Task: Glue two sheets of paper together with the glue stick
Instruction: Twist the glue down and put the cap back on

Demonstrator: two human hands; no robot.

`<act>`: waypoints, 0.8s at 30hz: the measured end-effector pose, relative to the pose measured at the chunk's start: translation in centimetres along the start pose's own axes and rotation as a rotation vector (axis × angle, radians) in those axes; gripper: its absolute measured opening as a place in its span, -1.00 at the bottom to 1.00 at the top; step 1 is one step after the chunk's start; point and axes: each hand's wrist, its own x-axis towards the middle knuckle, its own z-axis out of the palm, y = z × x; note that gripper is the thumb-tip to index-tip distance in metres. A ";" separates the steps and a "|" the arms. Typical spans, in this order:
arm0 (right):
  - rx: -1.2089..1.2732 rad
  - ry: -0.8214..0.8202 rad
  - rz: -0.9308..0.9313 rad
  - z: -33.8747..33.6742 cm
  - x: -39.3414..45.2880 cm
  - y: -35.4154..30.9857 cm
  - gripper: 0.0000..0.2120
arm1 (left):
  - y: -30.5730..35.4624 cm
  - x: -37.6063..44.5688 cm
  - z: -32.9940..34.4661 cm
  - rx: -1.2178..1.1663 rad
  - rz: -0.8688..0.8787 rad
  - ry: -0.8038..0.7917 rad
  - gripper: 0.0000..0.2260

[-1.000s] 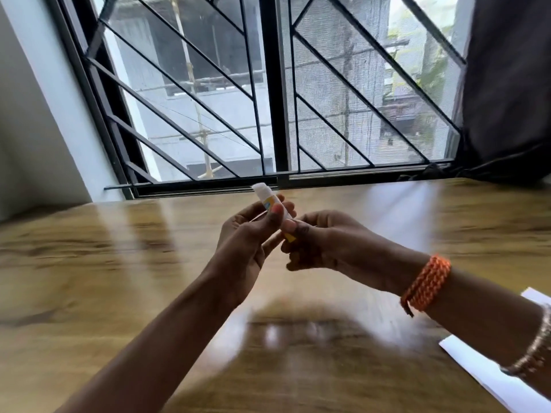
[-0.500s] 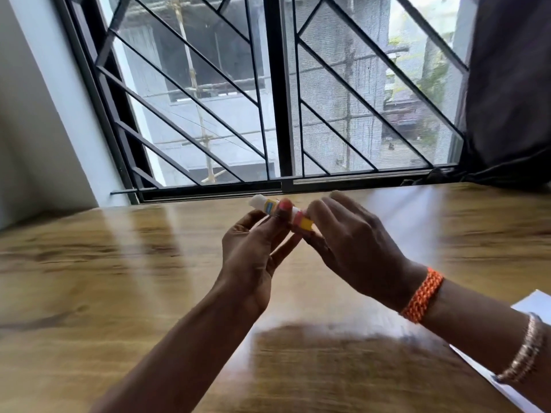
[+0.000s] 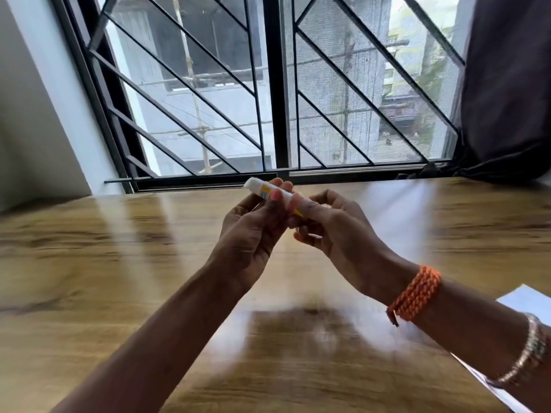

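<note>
A small white glue stick (image 3: 264, 189) with a yellow and blue label is held in the air above the wooden table (image 3: 89, 263), lying nearly level with its white end pointing left. My left hand (image 3: 253, 231) pinches its middle between thumb and fingers. My right hand (image 3: 334, 231) grips its right end, which is hidden under the fingers. White paper (image 3: 524, 302) lies on the table at the far right, mostly hidden behind my right forearm.
A barred window (image 3: 274, 84) runs along the table's far edge. A dark curtain (image 3: 507, 84) hangs at the right. A white wall (image 3: 35, 99) stands at the left. My right wrist wears an orange band and a metal bangle.
The glue stick has tilted from steeply upright to nearly level. My right hand has turned at the stick's right end, fingers now curled under it. The view shifted a little.
</note>
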 end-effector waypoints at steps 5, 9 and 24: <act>-0.819 0.089 -0.697 -0.5 0.0 0.5 -0.80 | -0.5 -0.1 -0.2 0.105 -0.001 0.080 -0.76; -1.665 0.087 -1.392 -3.2 0.9 0.3 -0.77 | -0.7 -0.3 0.1 0.086 -0.070 0.097 -0.89; -0.043 -0.045 0.173 -0.8 0.7 -0.1 -0.80 | -0.9 -0.3 0.0 0.119 -0.093 0.009 -0.80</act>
